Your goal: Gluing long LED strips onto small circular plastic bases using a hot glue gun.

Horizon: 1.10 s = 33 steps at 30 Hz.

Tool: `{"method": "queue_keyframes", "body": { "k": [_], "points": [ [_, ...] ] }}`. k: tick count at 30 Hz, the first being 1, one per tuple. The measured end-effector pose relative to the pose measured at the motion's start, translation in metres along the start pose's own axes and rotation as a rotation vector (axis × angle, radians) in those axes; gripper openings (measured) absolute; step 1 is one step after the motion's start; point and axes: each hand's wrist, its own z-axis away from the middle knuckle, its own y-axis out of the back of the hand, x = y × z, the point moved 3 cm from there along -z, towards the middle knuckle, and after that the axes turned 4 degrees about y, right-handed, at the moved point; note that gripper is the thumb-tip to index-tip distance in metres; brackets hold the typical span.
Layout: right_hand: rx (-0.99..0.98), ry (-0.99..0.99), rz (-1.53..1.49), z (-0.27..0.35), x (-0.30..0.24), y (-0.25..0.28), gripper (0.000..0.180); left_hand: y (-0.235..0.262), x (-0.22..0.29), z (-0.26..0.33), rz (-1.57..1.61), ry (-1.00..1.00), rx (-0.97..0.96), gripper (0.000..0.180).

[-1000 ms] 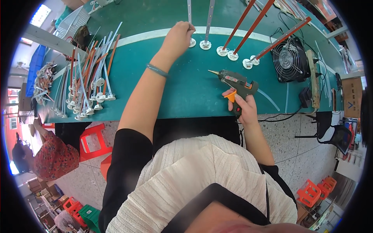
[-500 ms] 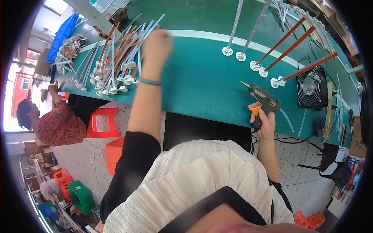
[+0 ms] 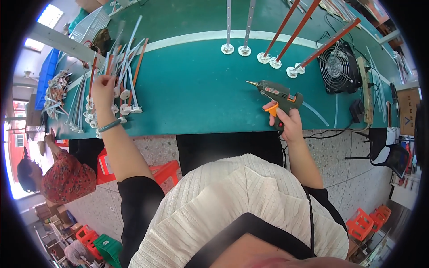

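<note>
My right hand [image 3: 291,126] grips a dark green hot glue gun [image 3: 279,93] by its handle, fingers at the orange trigger [image 3: 271,110]. The nozzle points left above the table, and a clear glue stick [image 3: 316,113] trails from the back. My left hand [image 3: 103,93] is over a pile of thin grey and red-brown strips [image 3: 130,67] with round white bases [image 3: 125,94]. Its fingertips are pinched together among the strips; what they hold cannot be made out. Across the table, several grey strips [image 3: 229,22] and red-brown strips [image 3: 292,27] stand upright on round white bases.
A black fan [image 3: 336,69] stands at the right, beside a power strip [image 3: 365,91] and cables. Dark strips [image 3: 77,105] lie left of the pile. A blue crate [image 3: 47,80] and a white basket [image 3: 89,27] are farther left. Another person [image 3: 67,176] sits at the left.
My left hand has moved left, from beside the pile's right edge to among its strips. The whole view has shifted; my right hand still holds the glue gun.
</note>
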Motion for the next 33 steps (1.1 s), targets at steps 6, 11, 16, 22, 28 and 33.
{"method": "queue_keyframes", "body": {
  "k": [6, 11, 16, 22, 28, 33],
  "points": [
    [0.01, 0.0, 0.015, -0.001, -0.002, -0.003, 0.037, 0.045, 0.068, 0.022, 0.633, -0.014, -0.026, 0.021],
    [-0.03, -0.023, 0.082, 0.0, -0.003, -0.021, 0.035, 0.001, 0.178, 0.104, 0.881, -0.188, -0.241, 0.018],
    [-0.171, 0.014, 0.281, 0.0, 0.0, -0.05, 0.03, -0.042, 0.229, 0.152, 0.766, -0.332, -0.337, 0.009],
    [-0.223, 0.073, 0.538, -0.013, 0.005, -0.073, 0.027, -0.048, 0.23, 0.163, 0.569, -0.47, -0.306, 0.008],
    [-0.237, 0.049, 0.728, -0.023, 0.011, -0.083, 0.025, -0.05, 0.229, 0.164, 0.622, -0.499, -0.268, 0.007],
    [-0.207, 0.229, 0.776, -0.024, 0.007, -0.089, 0.029, -0.051, 0.23, 0.163, 0.617, -0.477, -0.276, 0.008]
  ]
}}
